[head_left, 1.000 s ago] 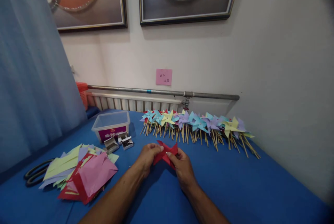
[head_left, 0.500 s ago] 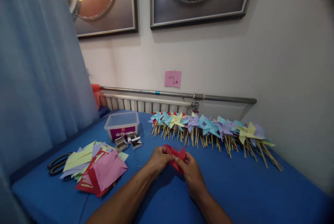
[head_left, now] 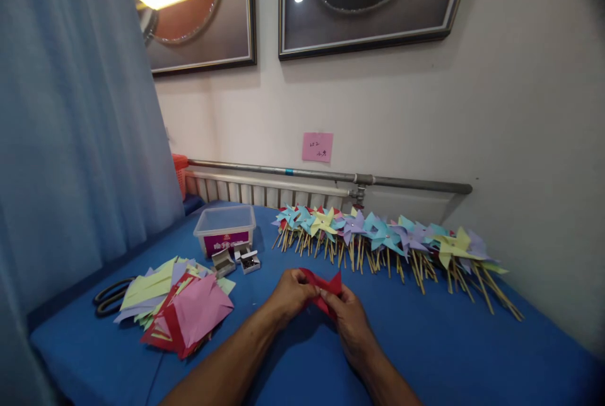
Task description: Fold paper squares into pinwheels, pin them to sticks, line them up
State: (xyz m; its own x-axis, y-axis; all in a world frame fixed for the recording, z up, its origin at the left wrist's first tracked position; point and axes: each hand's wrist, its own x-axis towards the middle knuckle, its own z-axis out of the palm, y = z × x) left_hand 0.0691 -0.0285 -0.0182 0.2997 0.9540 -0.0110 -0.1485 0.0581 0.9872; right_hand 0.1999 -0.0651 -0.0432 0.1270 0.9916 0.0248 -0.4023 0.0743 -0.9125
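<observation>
Above the blue tabletop (head_left: 425,343), the red paper pinwheel (head_left: 326,287) is being pinched closer by left hand (head_left: 292,292) and right hand (head_left: 352,324) fingers, its blades being gathered tighter than before.

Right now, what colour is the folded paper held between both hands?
Red; the folded paper shows best in the head view, pinched between the left hand and right hand.
</observation>
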